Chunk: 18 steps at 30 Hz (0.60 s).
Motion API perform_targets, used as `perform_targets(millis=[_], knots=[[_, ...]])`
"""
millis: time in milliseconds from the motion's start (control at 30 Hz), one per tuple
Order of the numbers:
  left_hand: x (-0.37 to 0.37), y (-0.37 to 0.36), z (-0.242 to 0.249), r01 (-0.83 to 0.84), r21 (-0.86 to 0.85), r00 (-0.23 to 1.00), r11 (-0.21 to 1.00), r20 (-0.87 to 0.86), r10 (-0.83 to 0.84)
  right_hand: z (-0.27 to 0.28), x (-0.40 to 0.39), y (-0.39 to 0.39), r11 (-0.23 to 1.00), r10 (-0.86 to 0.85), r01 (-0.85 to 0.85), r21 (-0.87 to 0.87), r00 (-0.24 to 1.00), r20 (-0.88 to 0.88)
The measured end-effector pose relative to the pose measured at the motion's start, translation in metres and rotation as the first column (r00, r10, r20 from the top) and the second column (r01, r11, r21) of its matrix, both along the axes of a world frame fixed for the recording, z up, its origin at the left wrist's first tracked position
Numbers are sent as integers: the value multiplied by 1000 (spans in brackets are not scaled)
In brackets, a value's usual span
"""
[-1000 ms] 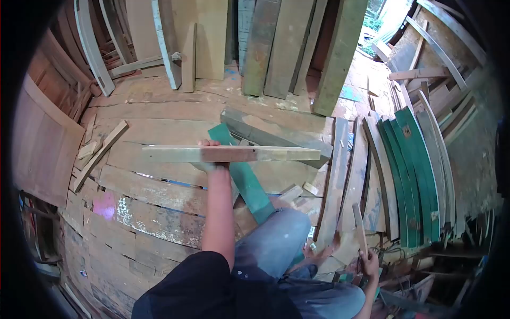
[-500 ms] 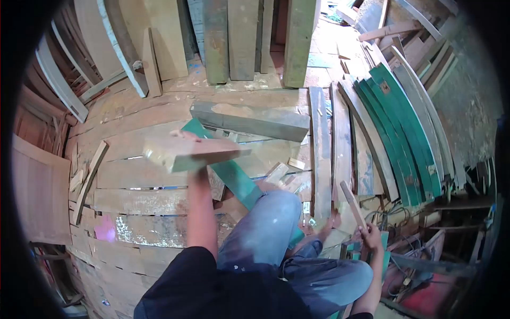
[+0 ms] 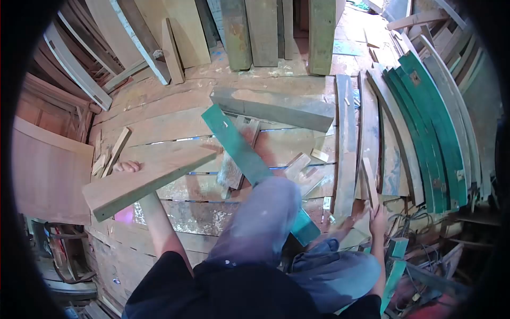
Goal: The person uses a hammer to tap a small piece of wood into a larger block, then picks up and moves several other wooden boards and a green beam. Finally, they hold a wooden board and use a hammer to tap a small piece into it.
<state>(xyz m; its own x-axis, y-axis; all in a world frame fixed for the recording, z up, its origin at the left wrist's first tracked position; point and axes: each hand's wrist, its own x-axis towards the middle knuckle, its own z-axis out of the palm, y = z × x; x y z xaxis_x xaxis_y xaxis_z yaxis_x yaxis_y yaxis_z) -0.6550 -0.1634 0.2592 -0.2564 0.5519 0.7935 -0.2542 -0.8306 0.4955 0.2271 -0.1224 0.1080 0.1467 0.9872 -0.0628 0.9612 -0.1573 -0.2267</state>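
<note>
My left hand [image 3: 126, 166] grips a thick, tapered wooden board [image 3: 149, 183] from below, with the fingers curled over its far edge. The board is held out to the left above the plank floor. Closed round the lower end of a narrow wooden slat [image 3: 370, 181] is my right hand [image 3: 379, 220], beside my right knee; the slat points up and away from me. A green-painted board [image 3: 236, 142] lies slanted in front of me, its near part passing under my left knee. Short wood scraps [image 3: 305, 170] lie between the knee and the slat.
A long grey beam [image 3: 271, 109] lies across the floor ahead. Curved green planks [image 3: 419, 133] are laid side by side on the right. Upright timbers [image 3: 263, 32] stand at the back, and boards lean at the left. Cables [image 3: 425, 226] tangle near my right arm.
My left hand has carried the tapered board to the left, away from above the green board. The right hand keeps hold of the slat, now more upright. The view has shifted left.
</note>
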Motion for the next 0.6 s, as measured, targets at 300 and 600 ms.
perform_targets(millis=[300,600], knots=[[47,23,88,-100,124,986,987,-118,115,-34,-39,81,994,-51,44,96,996,67],[143,33,42,0,-8,984,1000,178,1,66,-182,295,816,569,-577,32,791,-227]])
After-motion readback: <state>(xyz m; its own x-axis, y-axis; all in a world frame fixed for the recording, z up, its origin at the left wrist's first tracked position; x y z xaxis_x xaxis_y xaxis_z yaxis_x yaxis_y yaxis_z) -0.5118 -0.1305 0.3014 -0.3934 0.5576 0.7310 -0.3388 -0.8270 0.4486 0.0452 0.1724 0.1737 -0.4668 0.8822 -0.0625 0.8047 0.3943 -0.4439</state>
